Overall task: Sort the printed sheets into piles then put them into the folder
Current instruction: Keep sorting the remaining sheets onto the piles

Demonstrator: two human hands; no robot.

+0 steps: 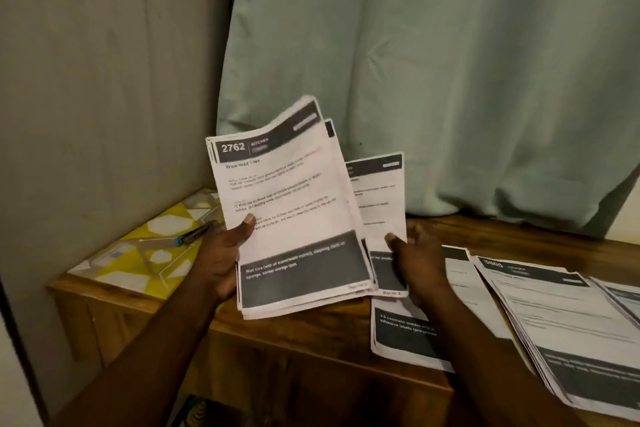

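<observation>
Out to the left of the left hand's grip, a clear plastic folder (145, 253) lies flat at the far corner of the wooden table (311, 357), with a yellow and white pattern showing through it. A dark pen with a blue band (195, 234) rests on the folder, just beside the knuckles. The left hand (221, 253) grips a thick stack of printed sheets (287, 211) by its left edge, thumb pressed across the front and fingers curled behind. It holds the stack upright above the table. The top page reads "2762 KITCHEN" in its dark header band.

Immediately right of that grip, and partly tucked behind the stack, a single sheet (381, 204) stands upright. The right hand (419, 253) pinches it near its lower right edge, thumb on the front and fingers behind.

Below the right hand's grip, a pile of sheets (408, 336) lies flat on the table, partly hidden by the forearm. Right of that grip lies a second, fanned pile (554, 322) headed "3800". The edge of a third pile (623, 298) shows beyond it at the frame's border. A pale green curtain (433, 62) hangs behind both hands
</observation>
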